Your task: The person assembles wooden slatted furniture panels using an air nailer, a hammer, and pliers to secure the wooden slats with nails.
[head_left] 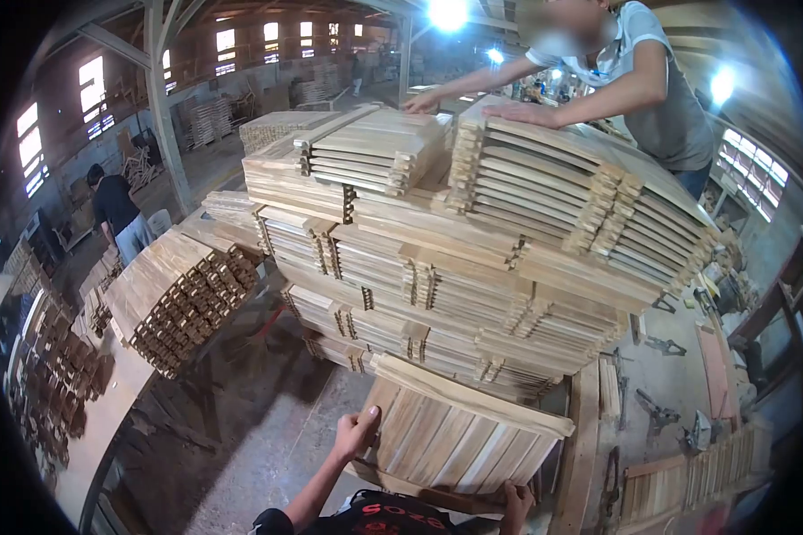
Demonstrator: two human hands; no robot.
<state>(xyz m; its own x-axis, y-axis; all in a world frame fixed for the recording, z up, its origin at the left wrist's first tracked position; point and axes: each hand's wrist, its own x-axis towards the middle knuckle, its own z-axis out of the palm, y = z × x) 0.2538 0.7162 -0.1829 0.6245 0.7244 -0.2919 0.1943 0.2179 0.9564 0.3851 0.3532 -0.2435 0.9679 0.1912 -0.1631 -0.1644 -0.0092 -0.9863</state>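
My left hand (359,433) is closed on the left edge of a slatted wooden panel (459,437), its thumb lying over the edge. At the panel's near right corner my right hand (516,506) grips the edge, most of its fingers hidden beneath. The panel is tilted in front of my body, with a raised rail along its far side. Just beyond it rises a tall stack of similar wooden panels (468,290), laid in crossing layers. A co-worker (638,98) leans over the stack from the far side, both hands resting on the top panels.
To the left, another pile of panels (187,290) stands on a table (120,410). Metal clamps (658,415) lie along the bench at right, near more slatted wood (696,473). A second person (119,209) stands bent at far left, by a post (161,116).
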